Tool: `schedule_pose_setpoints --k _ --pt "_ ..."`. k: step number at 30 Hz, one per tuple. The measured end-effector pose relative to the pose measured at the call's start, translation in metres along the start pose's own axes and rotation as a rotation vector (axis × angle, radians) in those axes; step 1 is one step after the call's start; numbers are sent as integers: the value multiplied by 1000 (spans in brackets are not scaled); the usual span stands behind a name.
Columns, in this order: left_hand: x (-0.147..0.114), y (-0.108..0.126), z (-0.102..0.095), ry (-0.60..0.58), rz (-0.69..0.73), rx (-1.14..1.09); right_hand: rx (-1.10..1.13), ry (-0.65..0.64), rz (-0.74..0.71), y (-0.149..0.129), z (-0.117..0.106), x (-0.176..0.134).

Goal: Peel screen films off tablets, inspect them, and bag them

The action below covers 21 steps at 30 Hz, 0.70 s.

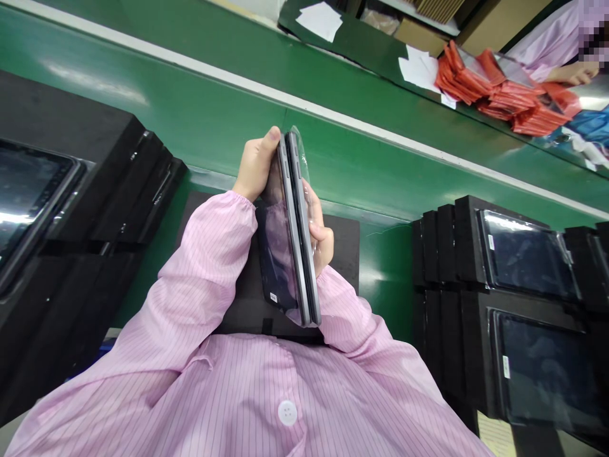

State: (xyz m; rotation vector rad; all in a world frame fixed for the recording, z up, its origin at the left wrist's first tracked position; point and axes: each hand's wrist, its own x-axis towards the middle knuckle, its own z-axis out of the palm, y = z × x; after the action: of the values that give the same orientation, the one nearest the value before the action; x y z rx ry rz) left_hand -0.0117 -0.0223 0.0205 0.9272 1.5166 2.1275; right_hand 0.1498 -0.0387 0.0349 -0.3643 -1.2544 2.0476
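Tablets, paired on edge above a black pad, are gripped by fingers of left hand and right hand, long axes pointing away from the pink smock, slightly leftward.

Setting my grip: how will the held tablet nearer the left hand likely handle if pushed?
The tablet is probably stiff, as its long edge runs straight. Its glossy face suggests it may slip under light fingers. Being so thin, it would likely tip if stood on edge unsupported.
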Motion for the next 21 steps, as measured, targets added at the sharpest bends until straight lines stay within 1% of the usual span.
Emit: schedule_pose_setpoints --k 6,10,14,17,19,21 --pt "2 -4 -1 7 5 5 36 18 24 0 1 0" --pt "2 -4 -2 -22 -7 14 48 28 47 2 1 1" --pt "1 -2 -2 -27 1 38 61 14 3 1 3 1" --pt "1 -3 -5 -10 -3 38 -92 -16 1 -16 1 -9" --pt "1 -6 -8 14 0 51 -237 -87 68 -35 -3 -24" --pt "1 -7 -11 28 16 75 -344 -183 148 -55 -7 -45"
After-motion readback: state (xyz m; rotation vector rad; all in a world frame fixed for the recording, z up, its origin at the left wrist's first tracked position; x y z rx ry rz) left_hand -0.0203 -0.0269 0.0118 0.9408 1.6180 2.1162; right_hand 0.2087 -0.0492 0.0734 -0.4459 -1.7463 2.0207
